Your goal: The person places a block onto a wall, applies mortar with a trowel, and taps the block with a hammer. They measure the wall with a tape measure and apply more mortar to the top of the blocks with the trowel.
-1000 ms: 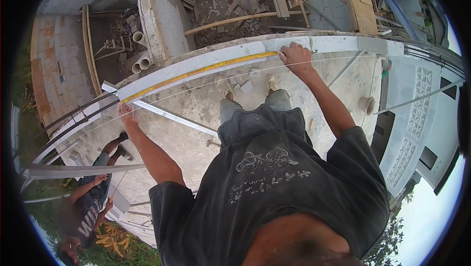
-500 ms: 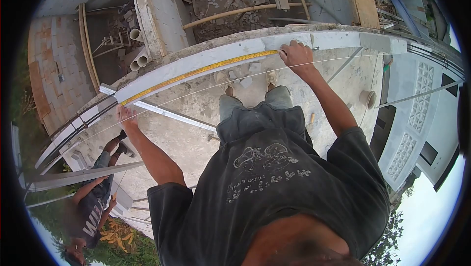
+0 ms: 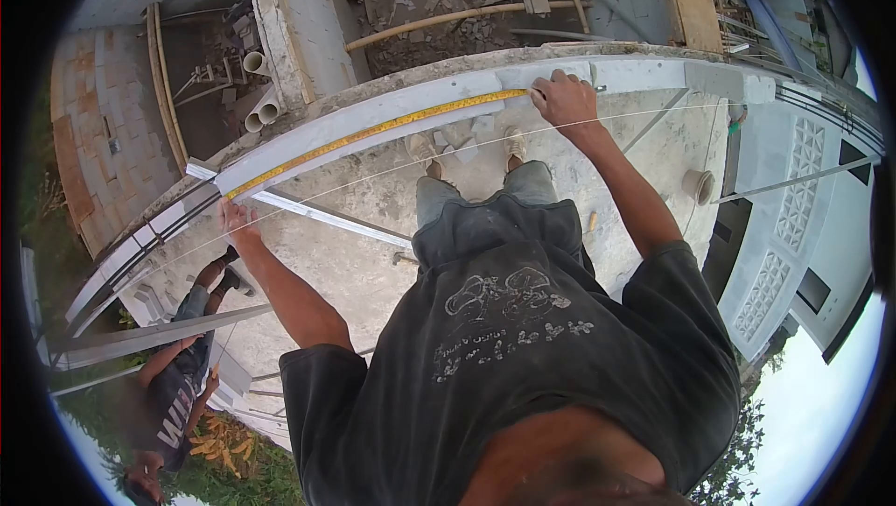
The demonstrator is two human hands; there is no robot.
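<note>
A yellow measuring tape (image 3: 373, 133) is stretched along the top of a row of white blocks (image 3: 373, 112). At the tape's left end, my left hand (image 3: 240, 218) is pinched on it beside a metal bar (image 3: 327, 221). My right hand (image 3: 566, 100) is closed round its other end, resting on the blocks; whatever case lies under those fingers is hidden. A thin string (image 3: 672, 111) runs on my side of the blocks and passes close to both hands.
A co-worker (image 3: 177, 403) stands at lower left. Broken block pieces lie near my shoes (image 3: 514, 146), with a hammer (image 3: 403, 259) on the floor. A bucket-like container (image 3: 697, 187) stands to the right. Beyond the wall are pipes (image 3: 269, 113) and a bamboo pole (image 3: 439, 19).
Both hands keep their hold on the tape, with only a very slight shift to the left. The tape stays stretched along the blocks.
</note>
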